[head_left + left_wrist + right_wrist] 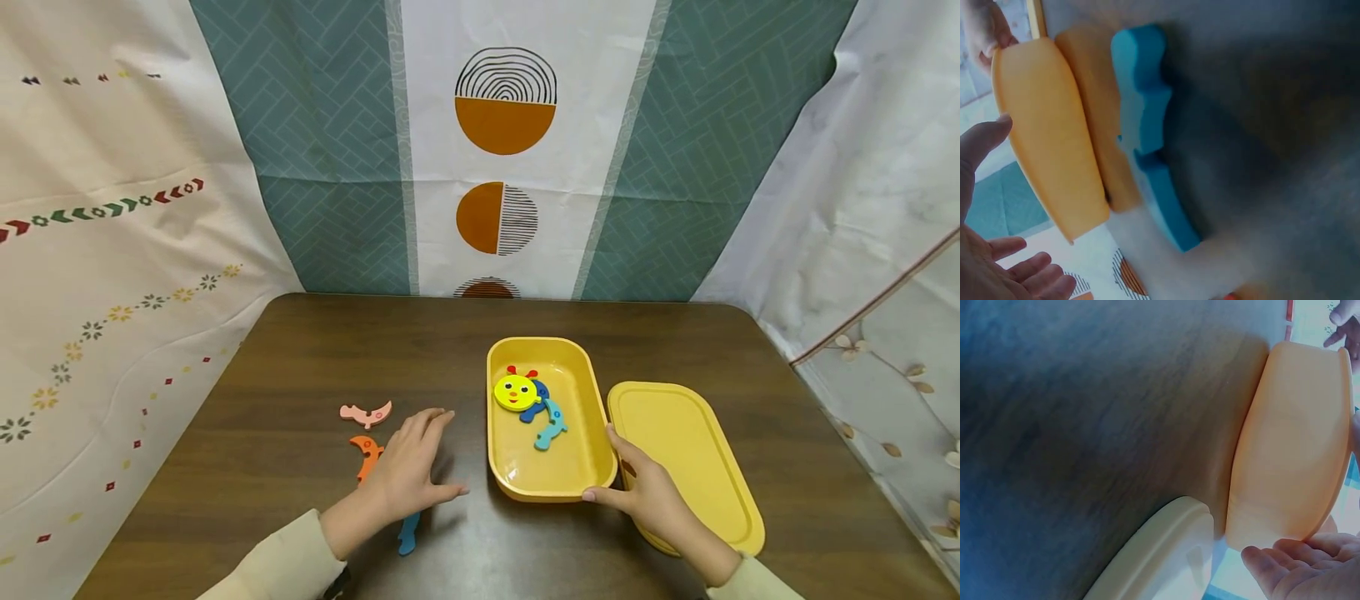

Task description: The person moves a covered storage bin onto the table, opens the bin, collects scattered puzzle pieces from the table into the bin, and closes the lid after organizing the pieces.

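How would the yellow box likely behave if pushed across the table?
The yellow box looks stiff, being smooth and evenly moulded. Broad and low, it would probably slide along the table rather than tip. The loose-looking pieces inside could shift.

I see the table [420, 342] carrying pink, orange and blue pieces [367, 416] [369, 454] [407, 537] lower left, yellow box [525, 468] and lid [690, 433] lower right.
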The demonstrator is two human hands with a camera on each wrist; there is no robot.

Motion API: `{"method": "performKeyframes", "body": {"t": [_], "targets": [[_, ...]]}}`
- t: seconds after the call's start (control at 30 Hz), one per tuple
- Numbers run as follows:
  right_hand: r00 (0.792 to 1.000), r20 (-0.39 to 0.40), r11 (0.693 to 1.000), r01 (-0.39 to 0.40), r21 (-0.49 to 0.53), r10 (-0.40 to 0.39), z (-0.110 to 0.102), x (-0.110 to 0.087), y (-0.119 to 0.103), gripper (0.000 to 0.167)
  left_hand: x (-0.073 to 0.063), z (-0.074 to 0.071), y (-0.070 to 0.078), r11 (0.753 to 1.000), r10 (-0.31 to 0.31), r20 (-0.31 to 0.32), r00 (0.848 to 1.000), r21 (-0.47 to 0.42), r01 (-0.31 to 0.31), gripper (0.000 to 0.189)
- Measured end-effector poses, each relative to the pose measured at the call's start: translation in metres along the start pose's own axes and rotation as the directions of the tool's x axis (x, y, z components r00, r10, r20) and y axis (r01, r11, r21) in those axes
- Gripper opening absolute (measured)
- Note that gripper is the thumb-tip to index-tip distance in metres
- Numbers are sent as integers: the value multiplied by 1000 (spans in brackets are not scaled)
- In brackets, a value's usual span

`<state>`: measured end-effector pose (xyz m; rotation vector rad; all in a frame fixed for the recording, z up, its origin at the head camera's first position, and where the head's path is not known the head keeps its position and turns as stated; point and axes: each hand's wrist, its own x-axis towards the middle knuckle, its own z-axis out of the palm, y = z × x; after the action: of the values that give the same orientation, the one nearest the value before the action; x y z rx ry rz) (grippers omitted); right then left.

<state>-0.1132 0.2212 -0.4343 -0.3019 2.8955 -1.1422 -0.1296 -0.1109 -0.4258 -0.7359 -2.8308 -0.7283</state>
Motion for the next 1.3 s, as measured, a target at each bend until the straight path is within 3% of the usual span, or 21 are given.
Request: {"method": "performKeyframes", "body": {"t": [0.47,0.93,1.3], "targets": [[1000,-6,1000,-8,14,8,2,0,3,94,-28,6,-10,995,-102,24,995,22,101,97],[999,-30,1000,12,23,-11,2,-1,1,93,-47,13,-18,974,-226,59,972,33,224,100],[1000,-17,1000,11,24,-11,4,-1,2,92,-54,12,-18,973,-230,62,971,31,228,99]]}}
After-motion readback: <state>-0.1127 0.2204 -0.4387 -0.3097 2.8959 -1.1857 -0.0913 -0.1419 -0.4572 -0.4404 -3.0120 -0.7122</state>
